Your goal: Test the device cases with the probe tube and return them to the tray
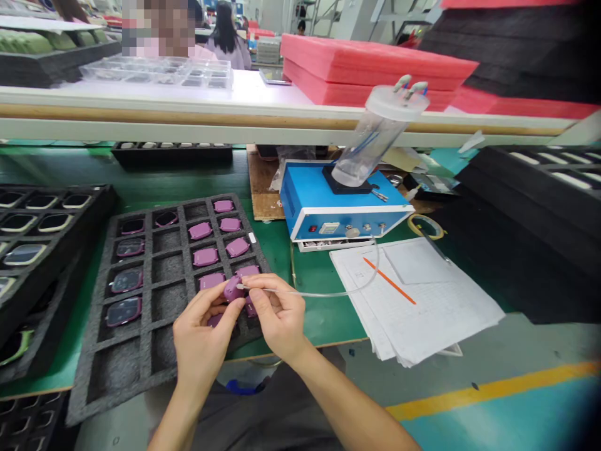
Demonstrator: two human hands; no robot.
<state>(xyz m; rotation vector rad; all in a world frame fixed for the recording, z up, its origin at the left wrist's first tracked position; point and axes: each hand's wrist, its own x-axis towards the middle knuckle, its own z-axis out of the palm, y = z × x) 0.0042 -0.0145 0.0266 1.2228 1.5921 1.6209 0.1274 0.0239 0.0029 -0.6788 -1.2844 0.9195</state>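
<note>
Between the thumb and fingers of my left hand (201,332) is a purple watch case (231,289), tilted above the foam tray. My right hand (280,316) pinches the end of a clear thin tube (323,294), its tip against the side of the case. The tube curves away to the front of a blue machine box (347,213). Under my hands lies the grey foam tray (126,369), with purple cases (205,257) in its right columns and dark-faced ones (126,280) in the left column. My hands hide part of the tray's lower right.
A clear cylinder (370,141) leans on top of the blue box. Papers (432,313) with an orange stick (389,280) lie at the right. Black trays (47,232) stack at the left; red foam blocks (328,69) sit on the shelf (253,94). Other people sit beyond.
</note>
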